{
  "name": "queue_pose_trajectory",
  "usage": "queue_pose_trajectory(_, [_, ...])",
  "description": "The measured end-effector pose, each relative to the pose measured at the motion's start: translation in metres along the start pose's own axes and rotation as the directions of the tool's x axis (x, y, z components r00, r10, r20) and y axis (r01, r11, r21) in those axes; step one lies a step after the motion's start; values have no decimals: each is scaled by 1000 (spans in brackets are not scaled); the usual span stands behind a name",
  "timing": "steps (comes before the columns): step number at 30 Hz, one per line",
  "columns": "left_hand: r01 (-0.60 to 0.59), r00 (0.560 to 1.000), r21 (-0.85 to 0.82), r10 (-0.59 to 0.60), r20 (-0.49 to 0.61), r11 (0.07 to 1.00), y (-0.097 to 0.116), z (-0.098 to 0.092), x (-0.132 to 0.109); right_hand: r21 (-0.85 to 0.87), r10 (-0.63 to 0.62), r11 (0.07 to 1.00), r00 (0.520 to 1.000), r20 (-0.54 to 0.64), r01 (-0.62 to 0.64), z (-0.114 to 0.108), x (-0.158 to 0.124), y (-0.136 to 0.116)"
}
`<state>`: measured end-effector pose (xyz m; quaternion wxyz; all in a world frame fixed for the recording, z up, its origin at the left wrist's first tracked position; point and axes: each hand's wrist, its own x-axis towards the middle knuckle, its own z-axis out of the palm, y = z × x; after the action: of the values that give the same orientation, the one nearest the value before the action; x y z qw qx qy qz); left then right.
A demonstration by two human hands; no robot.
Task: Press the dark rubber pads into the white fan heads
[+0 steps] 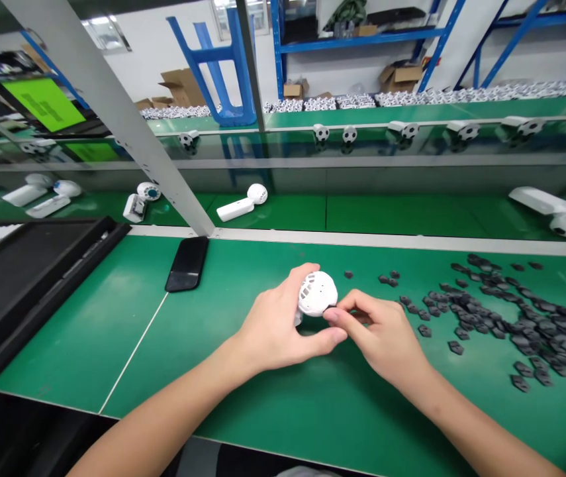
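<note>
The left hand (275,321) grips the white housing (317,293) firmly, holding it steady. The right hand (379,334) pinches a small dark piece (331,310) against its edge, fingertips kept close for control.

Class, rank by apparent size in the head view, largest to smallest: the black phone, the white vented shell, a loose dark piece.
Largest, unranked: the black phone and the white vented shell look about equal; the shell is nearer the camera, partly hidden by the left hand.
Smallest: a loose dark piece.
</note>
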<state>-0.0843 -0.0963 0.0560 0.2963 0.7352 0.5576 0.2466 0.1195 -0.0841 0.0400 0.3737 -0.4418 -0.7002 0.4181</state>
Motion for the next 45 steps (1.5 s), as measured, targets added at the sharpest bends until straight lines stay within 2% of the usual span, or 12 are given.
queue_pose_trajectory(4, [46, 998, 81, -42, -41, 996, 2, 5, 0, -2, 9, 1000, 1000, -30, -9, 5, -1, 4])
queue_pose_trajectory(11, [29, 1000, 99, -29, -9, 995, -1, 5, 3, 42, 19, 999, 1000, -25, -18, 10, 1, 18])
queue_pose_trajectory(14, [13, 1000, 74, -14, 13, 997, 0, 3, 3, 190, 46, 981, 998, -44, -37, 11, 2, 23])
queue_pose_trajectory(20, [-56, 997, 22, 55, 54, 998, 0, -1, 3, 420, 65, 901, 992, 106, -104, 10, 2, 20])
queue_pose_trajectory(25, [-82, 993, 12, 81, 88, 997, -4, -4, 5, 427, 95, 897, 994, 57, -110, 11, -1, 10])
queue_pose_trajectory(30, [-139, 988, 44, 135, 75, 989, -7, -5, 7, 415, 69, 905, 994, 82, -97, 8, -1, 10])
queue_pose_trajectory(33, [-128, 989, 110, 119, 90, 986, -7, -3, 6, 285, 36, 956, 991, 126, -71, -10, 10, 21])
queue_pose_trajectory(36, [-108, 990, 170, 90, 111, 979, -6, 2, 3, -119, 8, 993, 999, 34, -4, -36, 24, 40])
queue_pose_trajectory(38, [-149, 989, 138, 144, 41, 979, -7, 5, 0, -422, -37, 906, 999, -24, 23, -49, 32, 52])
queue_pose_trajectory(40, [-221, 971, 47, 225, -79, 974, -9, 6, -2, -611, -47, 791, 999, -11, 30, -53, 36, 61])
queue_pose_trajectory(43, [-330, 927, -49, 314, -205, 943, -15, 5, 2, -728, -14, 685, 1000, 19, 24, -46, 40, 70])
queue_pose_trajectory(45, [-392, 898, 18, 387, -210, 920, -21, 3, 8, -766, -16, 642, 1000, 16, 22, -40, 41, 73])
